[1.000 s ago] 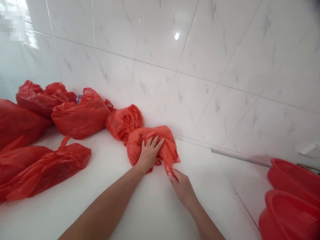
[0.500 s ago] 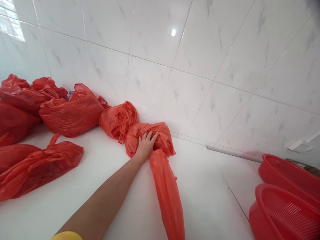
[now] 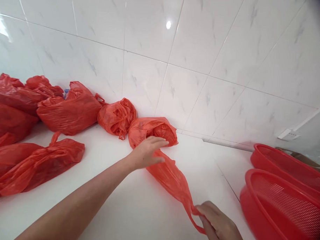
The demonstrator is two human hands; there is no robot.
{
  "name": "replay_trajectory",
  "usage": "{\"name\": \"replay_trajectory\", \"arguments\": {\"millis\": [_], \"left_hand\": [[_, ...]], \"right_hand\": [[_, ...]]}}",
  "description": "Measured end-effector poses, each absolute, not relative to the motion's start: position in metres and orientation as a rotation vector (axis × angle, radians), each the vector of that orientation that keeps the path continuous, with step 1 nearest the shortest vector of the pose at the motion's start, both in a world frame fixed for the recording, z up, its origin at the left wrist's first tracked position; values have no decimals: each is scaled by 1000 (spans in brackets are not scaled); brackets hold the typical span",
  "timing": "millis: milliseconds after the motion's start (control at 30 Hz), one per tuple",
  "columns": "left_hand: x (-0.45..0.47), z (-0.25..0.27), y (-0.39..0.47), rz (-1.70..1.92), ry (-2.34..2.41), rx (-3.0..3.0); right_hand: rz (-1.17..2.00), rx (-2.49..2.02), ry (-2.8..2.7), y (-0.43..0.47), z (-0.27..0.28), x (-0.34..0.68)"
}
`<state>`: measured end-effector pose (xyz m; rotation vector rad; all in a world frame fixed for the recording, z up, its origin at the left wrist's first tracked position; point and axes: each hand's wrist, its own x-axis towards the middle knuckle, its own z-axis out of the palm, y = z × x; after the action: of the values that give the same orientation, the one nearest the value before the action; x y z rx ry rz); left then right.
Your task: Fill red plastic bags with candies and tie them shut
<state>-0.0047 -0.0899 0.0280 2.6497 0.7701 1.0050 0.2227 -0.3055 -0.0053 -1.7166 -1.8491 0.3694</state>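
Note:
A red plastic bag lies bundled against the tiled wall, its long loose end stretched toward the lower right over the white surface. My left hand hovers at the front of the bundle, fingers extended and thumb apart, overlapping the top of the loose end. I cannot tell whether its palm touches the plastic. At the lower right my right hand pinches the handle end of the bag between thumb and fingers, with one handle loop hanging beside it. The bundle's contents are hidden.
More filled red bags stand along the wall to the left, including a rounded one beside the bundle and a knotted one nearer. Two red plastic baskets sit at the right. A wall socket is above them.
My left hand has lifted off the bundle and come slightly forward. My right hand has entered view, holding the bag's end, which now slants further right. The view has shifted slightly.

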Motion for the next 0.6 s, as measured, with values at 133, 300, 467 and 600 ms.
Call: {"name": "replay_trajectory", "arguments": {"millis": [133,300,467,600], "left_hand": [[-23,17,-132,625,731,2460],[-43,-2,-161,522,843,2181],[-50,-25,-180,585,1022,2043],[-52,-32,-173,770,961,1744]], "right_hand": [[162,-1661,-2099,-299,-14,196],[-238,-1437,-2449,-295,-43,133],[-103,-1241,-2589,-290,-50,93],[494,-1318,-2124,-281,-26,103]]}}
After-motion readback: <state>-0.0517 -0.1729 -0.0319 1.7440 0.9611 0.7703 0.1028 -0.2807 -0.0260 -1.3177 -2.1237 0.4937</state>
